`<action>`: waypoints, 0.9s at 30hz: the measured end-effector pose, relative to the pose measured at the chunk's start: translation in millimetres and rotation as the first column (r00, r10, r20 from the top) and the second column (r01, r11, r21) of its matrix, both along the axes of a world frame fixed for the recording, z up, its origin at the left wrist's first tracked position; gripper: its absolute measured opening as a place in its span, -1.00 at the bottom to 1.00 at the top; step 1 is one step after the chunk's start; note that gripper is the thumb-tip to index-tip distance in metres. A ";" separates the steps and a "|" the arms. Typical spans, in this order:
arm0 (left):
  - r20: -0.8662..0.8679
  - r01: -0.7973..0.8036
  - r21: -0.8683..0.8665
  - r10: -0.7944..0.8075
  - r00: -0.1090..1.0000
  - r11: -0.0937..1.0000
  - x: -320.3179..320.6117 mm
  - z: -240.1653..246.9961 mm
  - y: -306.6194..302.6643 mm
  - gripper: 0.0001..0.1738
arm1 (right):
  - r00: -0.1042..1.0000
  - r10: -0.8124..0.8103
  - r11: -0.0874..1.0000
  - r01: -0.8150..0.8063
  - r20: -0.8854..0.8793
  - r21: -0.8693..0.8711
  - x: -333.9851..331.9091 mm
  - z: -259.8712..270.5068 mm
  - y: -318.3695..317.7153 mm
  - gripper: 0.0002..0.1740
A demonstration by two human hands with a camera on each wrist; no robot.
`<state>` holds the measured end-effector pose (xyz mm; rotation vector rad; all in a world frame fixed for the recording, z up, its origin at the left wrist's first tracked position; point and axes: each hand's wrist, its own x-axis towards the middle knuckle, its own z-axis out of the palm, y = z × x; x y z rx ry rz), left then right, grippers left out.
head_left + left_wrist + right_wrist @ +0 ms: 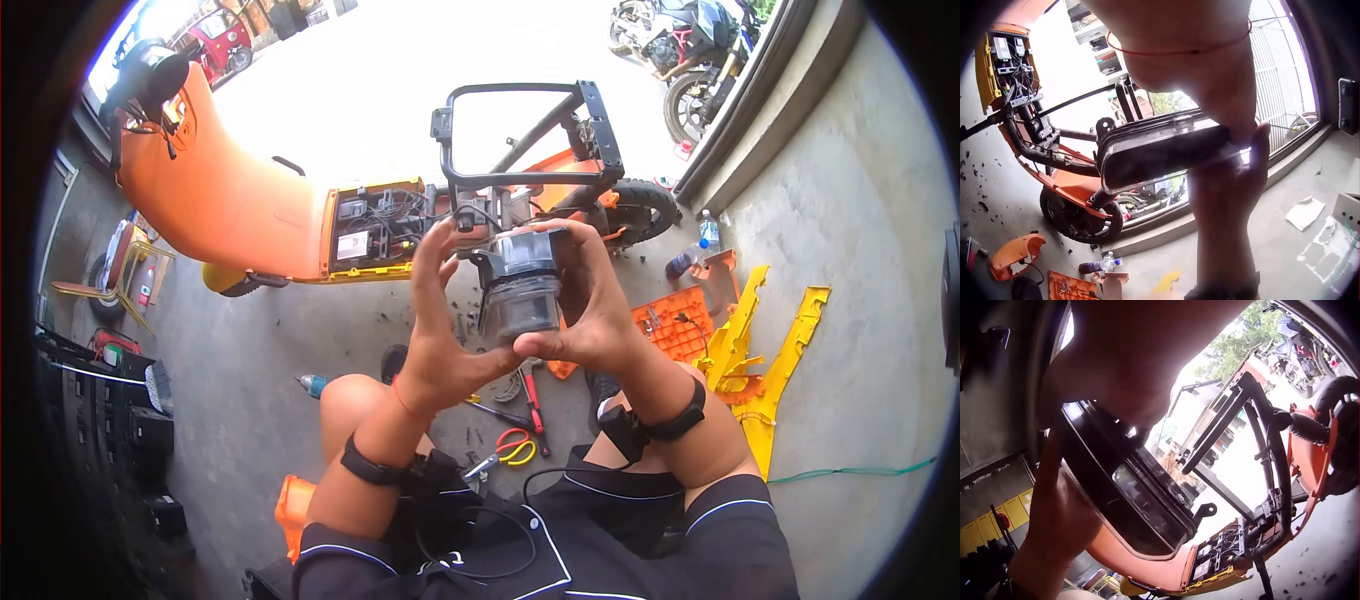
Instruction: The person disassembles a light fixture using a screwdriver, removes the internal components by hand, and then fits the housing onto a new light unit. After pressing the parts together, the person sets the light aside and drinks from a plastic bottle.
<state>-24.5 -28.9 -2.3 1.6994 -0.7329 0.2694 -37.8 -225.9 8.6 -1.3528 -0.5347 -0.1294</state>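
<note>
Both hands hold a black lamp unit (522, 285) with a clear, smoky lens, up in front of the body over the floor. My left hand (437, 345) is along its left side, fingers pointing up and thumb at the lower edge. On the other side my right hand (592, 305) grips it, fingers curled over the top and thumb at the bottom, close to the left thumb. A mounting tab (1105, 125) sticks out of the housing in the left wrist view. The long dark face of the lamp unit (1116, 481) shows between both hands in the right wrist view.
An orange motorbike (250, 215) with an open wiring bay and bare black rear frame (520, 90) stands ahead. Scissors (515, 448), a red-handled tool (533, 400) and a drill (313, 385) lie on the floor. Yellow panels (790, 350) and an orange tray (672, 325) lie right.
</note>
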 end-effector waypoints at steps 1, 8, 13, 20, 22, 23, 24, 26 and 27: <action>-0.079 0.103 -0.056 -0.107 0.991 0.993 4.0 -1.9 0.9 0.43 | 0.996 0.046 0.998 -0.043 -0.070 0.046 -3.5 1.1 1.1 0.16; -0.191 0.279 -0.182 -0.312 0.931 0.943 0.2 -2.2 1.2 0.20 | 0.976 0.155 0.983 -0.137 -0.154 0.123 -5.4 2.0 3.7 0.15; -0.166 0.317 -0.289 -0.373 0.913 0.903 -8.3 7.3 0.7 0.06 | 0.978 0.128 0.988 -0.111 -0.162 0.108 -12.0 10.1 6.7 0.14; -0.174 0.292 -0.316 -0.358 0.917 0.903 -19.1 6.0 0.4 0.03 | 0.963 0.104 0.988 -0.072 -0.247 0.133 -23.1 18.7 12.3 0.12; -0.170 0.300 -0.332 -0.369 0.914 0.894 -21.0 7.4 0.7 0.02 | 0.962 0.110 0.989 -0.081 -0.248 0.122 -23.5 17.8 11.8 0.11; -0.166 0.310 -0.344 -0.383 0.909 0.886 -22.3 7.6 1.1 0.02 | 0.961 0.114 0.989 -0.085 -0.250 0.122 -23.8 17.5 11.3 0.11; -0.167 0.309 -0.344 -0.381 0.909 0.887 -21.8 6.8 2.2 0.02 | 0.960 0.115 0.990 -0.089 -0.255 0.111 -24.2 17.5 10.4 0.10; -0.172 0.316 -0.314 -0.380 0.909 0.895 -19.5 3.0 3.2 0.02 | 0.959 0.113 0.991 -0.091 -0.259 0.099 -25.6 17.1 9.4 0.09; -0.167 0.320 -0.312 -0.383 0.908 0.895 -17.5 2.3 2.7 0.02 | 0.963 0.113 0.992 -0.095 -0.245 0.087 -25.1 17.0 9.3 0.08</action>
